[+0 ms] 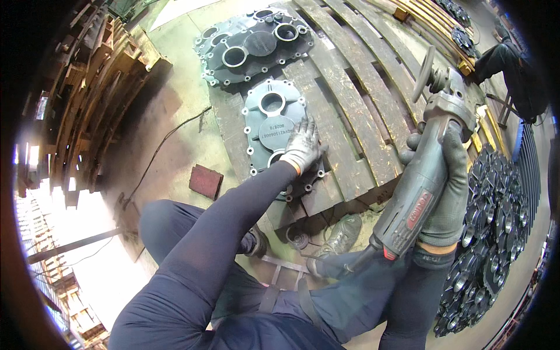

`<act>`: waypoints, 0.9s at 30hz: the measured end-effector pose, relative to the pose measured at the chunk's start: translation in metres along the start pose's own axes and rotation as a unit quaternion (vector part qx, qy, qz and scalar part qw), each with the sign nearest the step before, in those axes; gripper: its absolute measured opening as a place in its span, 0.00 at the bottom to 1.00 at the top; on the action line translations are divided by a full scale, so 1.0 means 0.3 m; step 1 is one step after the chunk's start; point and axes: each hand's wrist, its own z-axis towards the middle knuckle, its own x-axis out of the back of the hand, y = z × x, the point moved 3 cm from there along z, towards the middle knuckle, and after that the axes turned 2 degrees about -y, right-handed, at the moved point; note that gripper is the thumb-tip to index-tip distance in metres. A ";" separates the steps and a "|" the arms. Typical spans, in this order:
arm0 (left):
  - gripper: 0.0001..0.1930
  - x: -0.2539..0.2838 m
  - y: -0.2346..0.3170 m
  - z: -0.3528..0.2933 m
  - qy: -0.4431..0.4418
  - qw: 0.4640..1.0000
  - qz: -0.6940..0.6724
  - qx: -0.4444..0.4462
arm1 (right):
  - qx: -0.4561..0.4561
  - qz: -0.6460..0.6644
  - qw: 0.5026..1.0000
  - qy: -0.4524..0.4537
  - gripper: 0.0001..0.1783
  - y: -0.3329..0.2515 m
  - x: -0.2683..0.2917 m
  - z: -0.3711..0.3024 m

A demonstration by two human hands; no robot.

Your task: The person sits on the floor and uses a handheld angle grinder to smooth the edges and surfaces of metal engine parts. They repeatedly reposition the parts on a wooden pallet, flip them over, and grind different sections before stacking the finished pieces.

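Observation:
My left hand (301,147), in a grey work glove, lies flat with fingers stretched on a grey cast metal housing cover (274,125). This cover has round bores and a rim of bolt lugs, and it rests on a wooden pallet (350,125). My right hand (452,186), gloved too, is wrapped round the body of an angle grinder (415,181). The grinder is held up to the right of the cover, its disc (424,74) on top and apart from the metal. Further back on the pallet sit more castings of the same kind (256,45).
Stacked wooden pallets (96,111) stand at the left. A reddish-brown block (205,181) lies on the floor near a thin cable (157,149). Many dark castings (487,233) are piled at the right. Another person (510,70) is at the far right. My shoe (344,233) is by the pallet edge.

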 end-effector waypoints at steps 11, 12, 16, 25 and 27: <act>0.25 0.065 -0.130 0.112 0.104 0.988 -0.113 -0.036 | 0.002 0.011 1.000 -0.023 0.29 0.015 0.037 0.012; 0.30 0.083 -0.164 0.147 0.150 0.985 -0.083 -0.012 | -0.002 0.006 1.000 -0.014 0.30 0.008 0.029 0.004; 0.44 0.063 -0.200 0.206 0.102 0.994 0.001 0.039 | -0.008 0.002 1.000 -0.003 0.31 0.021 0.026 0.008; 0.36 0.025 -0.221 0.163 0.104 0.992 0.040 -0.058 | -0.022 -0.021 0.999 -0.017 0.30 0.033 0.006 0.026; 0.33 0.022 -0.244 0.158 0.079 0.990 0.078 -0.085 | -0.026 -0.015 0.999 -0.015 0.30 0.045 0.000 0.025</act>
